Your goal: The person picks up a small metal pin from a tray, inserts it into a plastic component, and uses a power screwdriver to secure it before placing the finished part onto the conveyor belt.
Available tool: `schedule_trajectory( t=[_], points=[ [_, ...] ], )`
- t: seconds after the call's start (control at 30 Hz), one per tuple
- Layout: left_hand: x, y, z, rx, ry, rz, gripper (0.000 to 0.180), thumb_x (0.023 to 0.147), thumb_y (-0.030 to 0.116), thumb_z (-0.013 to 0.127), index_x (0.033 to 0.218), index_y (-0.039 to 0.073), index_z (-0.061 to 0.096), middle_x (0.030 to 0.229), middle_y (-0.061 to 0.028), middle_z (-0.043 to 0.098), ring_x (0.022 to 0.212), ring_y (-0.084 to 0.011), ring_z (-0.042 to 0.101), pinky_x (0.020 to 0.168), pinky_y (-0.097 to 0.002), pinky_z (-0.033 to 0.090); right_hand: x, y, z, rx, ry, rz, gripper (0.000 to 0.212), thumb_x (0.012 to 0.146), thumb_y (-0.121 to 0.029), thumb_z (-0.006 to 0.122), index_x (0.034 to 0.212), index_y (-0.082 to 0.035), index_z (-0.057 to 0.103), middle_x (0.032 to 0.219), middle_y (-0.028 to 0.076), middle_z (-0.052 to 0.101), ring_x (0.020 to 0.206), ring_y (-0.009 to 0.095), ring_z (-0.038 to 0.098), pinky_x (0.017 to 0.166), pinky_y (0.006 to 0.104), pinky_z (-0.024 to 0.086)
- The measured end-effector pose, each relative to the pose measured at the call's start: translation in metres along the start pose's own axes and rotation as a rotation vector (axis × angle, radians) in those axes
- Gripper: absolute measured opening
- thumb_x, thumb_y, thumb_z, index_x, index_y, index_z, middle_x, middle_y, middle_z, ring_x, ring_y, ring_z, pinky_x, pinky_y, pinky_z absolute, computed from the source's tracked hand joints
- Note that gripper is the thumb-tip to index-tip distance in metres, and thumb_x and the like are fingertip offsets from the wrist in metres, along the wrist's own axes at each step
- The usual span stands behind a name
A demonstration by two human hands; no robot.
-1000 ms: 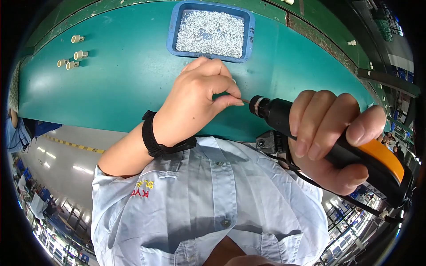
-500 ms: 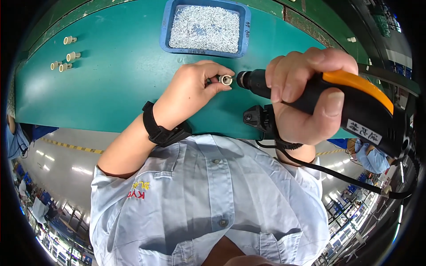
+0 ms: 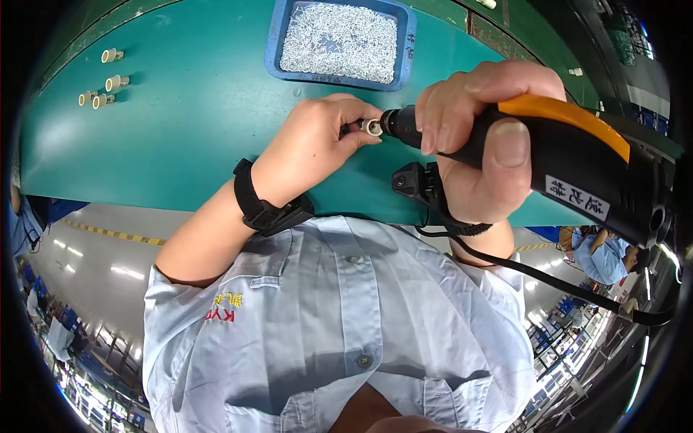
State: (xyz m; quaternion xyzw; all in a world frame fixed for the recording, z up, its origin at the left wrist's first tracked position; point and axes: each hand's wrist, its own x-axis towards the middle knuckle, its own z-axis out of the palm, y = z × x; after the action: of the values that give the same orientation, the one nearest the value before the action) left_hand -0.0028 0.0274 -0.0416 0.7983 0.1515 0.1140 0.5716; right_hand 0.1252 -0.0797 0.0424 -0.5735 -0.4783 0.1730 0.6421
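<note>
Above the green table, my left hand point(image 3: 328, 133) pinches a small cream cylindrical fitting point(image 3: 371, 127) between thumb and fingertips, its hollow end turned toward the right. My right hand point(image 3: 487, 137) is wrapped round a black and orange electric screwdriver point(image 3: 577, 162), thumb along its near side. The driver's tip meets the mouth of the fitting; whether a screw sits on the bit is too small to tell. Just beyond my hands stands a blue tray point(image 3: 273, 54) filled with small silvery screw-like pieces point(image 3: 339, 43).
Several similar cream fittings point(image 3: 115, 82) lie at the left of the green table point(image 3: 188, 137). A thick black cable point(image 3: 556, 285) hangs from the screwdriver's rear. Straps with small black devices point(image 3: 263, 209) circle both wrists. A person in blue point(image 3: 603, 256) sits farther off at the right.
The screwdriver has moved left in my right hand, closing the gap to the fitting, and its tip now meets it. My left hand keeps its pinch, nearly in place.
</note>
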Motion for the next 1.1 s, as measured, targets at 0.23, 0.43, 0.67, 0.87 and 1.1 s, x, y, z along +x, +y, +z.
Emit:
schedule_trajectory(
  t=[0.23,0.43,0.67,0.87,1.1],
  points=[
    [-0.001,-0.005,0.003,0.029,0.038,0.060,0.021,0.073,0.006,0.072,0.093,-0.001,0.066,0.078,-0.0145,0.063,0.066,-0.0295,0.061,0.060,-0.0348,0.048,0.007,0.005,0.007,-0.013,-0.087,-0.065,0.033,0.090,-0.033,0.058,0.094,-0.003,0.044,0.058,0.004,0.046,0.047,0.014,0.044,0.047,0.0295,0.041],
    [0.002,-0.006,0.001,0.021,0.048,0.048,0.019,0.074,0.007,0.071,0.090,-0.001,0.065,0.076,-0.0146,0.062,0.069,-0.0326,0.061,0.061,-0.0372,0.048,0.011,0.012,0.012,-0.014,-0.102,-0.078,0.033,0.091,-0.032,0.059,0.093,-0.002,0.044,0.056,0.004,0.045,0.045,0.013,0.043,0.046,0.0296,0.040],
    [0.006,0.011,-0.013,0.108,-0.009,0.160,0.017,0.079,0.006,0.066,0.095,0.001,0.063,0.088,-0.0159,0.062,0.078,-0.0355,0.062,0.069,-0.0410,0.049,0.003,-0.019,0.000,0.377,0.014,-0.159,0.033,0.091,-0.037,0.059,0.102,-0.008,0.047,0.059,0.000,0.045,0.049,0.012,0.045,0.049,0.0267,0.036],
    [0.116,0.035,-0.101,0.543,0.291,0.249,0.017,0.082,0.012,0.063,0.096,0.002,0.063,0.094,-0.0163,0.064,0.085,-0.0358,0.062,0.076,-0.0432,0.049,-0.018,-0.034,-0.051,0.411,0.180,-0.330,0.046,0.084,-0.040,0.070,0.105,-0.008,0.044,0.067,0.002,0.051,0.054,0.015,0.052,0.053,0.0278,0.041],
    [0.196,-0.033,-0.150,0.756,0.529,0.243,0.032,0.080,0.019,0.072,0.105,0.001,0.064,0.097,-0.0154,0.065,0.089,-0.0312,0.063,0.083,-0.0377,0.051,-0.039,-0.008,-0.053,0.229,0.272,-0.110,0.042,0.085,-0.039,0.069,0.102,-0.009,0.046,0.067,0.000,0.048,0.053,0.012,0.046,0.054,0.0265,0.037]
  ],
)
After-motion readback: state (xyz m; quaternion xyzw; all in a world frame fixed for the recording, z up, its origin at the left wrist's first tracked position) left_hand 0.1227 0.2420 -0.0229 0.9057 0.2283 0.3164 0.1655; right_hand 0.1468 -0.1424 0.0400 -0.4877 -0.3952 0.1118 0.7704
